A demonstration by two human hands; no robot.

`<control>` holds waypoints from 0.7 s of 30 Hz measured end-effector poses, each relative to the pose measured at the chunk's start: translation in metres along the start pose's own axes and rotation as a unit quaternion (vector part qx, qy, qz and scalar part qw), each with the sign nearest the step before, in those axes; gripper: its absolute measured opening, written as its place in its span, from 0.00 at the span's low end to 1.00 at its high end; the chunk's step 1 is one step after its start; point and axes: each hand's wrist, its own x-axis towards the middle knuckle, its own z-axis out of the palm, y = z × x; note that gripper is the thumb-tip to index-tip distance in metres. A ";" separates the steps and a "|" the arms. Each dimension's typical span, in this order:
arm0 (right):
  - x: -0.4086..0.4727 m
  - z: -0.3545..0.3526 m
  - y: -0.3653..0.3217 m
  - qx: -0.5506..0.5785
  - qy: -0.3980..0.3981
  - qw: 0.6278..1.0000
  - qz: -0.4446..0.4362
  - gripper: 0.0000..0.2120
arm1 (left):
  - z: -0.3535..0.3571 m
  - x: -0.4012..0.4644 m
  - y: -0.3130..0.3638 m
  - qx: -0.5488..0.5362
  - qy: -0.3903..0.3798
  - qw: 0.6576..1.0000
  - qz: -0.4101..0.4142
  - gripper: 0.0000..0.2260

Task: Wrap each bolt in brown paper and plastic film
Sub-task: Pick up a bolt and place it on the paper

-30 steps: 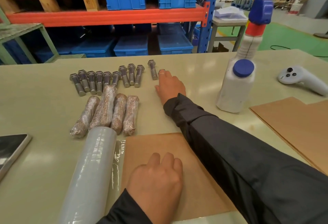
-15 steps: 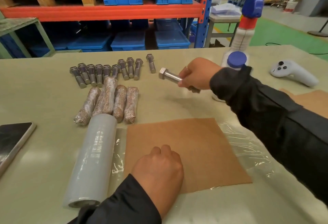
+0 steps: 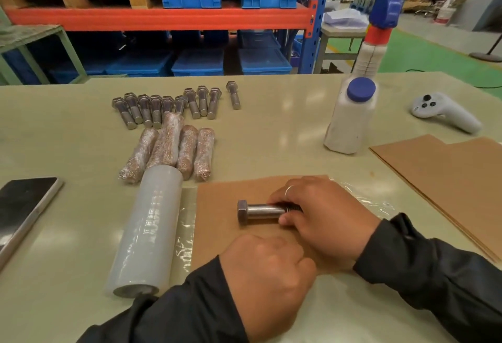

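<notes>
Your right hand (image 3: 323, 217) is gripping a bolt (image 3: 260, 211) by its threaded end, fingers and thumb curled round the shank, and the bolt is lying flat on the sheet of brown paper (image 3: 217, 207) with its hex head pointing to your left. Your left hand (image 3: 266, 274) is resting on the near edge of that same sheet with its fingers curled under; whether they are pinching the paper cannot be told. The paper is lying on a stretch of clear plastic film (image 3: 375, 201) that is running out from the roll of film (image 3: 149, 231) just to the left of it on the bench (image 3: 271, 130). Beyond the roll, five wrapped bolts (image 3: 173, 152) are lying side by side, and behind them a row of bare bolts (image 3: 168, 105) is waiting. A white bottle (image 3: 350, 122) with a blue cap is standing to the right, more brown sheets (image 3: 445, 177) are lying beside it, a white controller (image 3: 445, 111) is sitting farther back, and a phone (image 3: 24, 207) is lying at the left edge.
</notes>
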 end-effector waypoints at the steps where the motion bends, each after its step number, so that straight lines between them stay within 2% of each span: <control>1: 0.000 0.002 0.001 0.001 0.002 1.000 -0.001 0.14 | 0.001 -0.001 -0.001 -0.001 -0.018 1.000 0.005 0.08; 3: 0.000 0.003 0.001 0.003 -0.004 1.000 -0.005 0.15 | 0.002 -0.001 -0.002 -0.004 -0.061 0.998 0.006 0.05; 7: -0.001 -0.001 0.006 0.007 -0.008 0.999 -0.034 0.14 | 0.008 -0.002 -0.003 0.016 -0.135 0.990 -0.023 0.11; 9: 0.004 -0.011 0.012 0.071 0.067 0.995 -0.013 0.13 | 0.011 -0.002 -0.004 0.007 -0.145 0.989 -0.036 0.10; 11: 0.018 -0.025 0.023 0.107 0.206 0.972 0.030 0.14 | 0.013 -0.003 -0.005 -0.003 -0.151 0.988 -0.044 0.09; 14: 0.041 -0.047 0.046 0.115 0.390 0.905 0.126 0.22 | 0.012 -0.003 -0.004 -0.014 -0.161 0.986 -0.048 0.10; 16: 0.054 -0.061 0.063 0.140 0.471 0.853 0.178 0.27 | 0.010 -0.001 -0.003 -0.007 -0.180 0.982 -0.050 0.11; 18: 0.065 -0.074 0.079 0.169 0.494 0.824 0.222 0.33 | 0.010 0.000 -0.003 0.000 -0.184 0.981 -0.052 0.12; 21: 0.082 -0.093 0.096 0.249 0.458 0.819 0.240 0.41 | 0.011 -0.001 -0.006 -0.010 -0.184 0.981 -0.052 0.12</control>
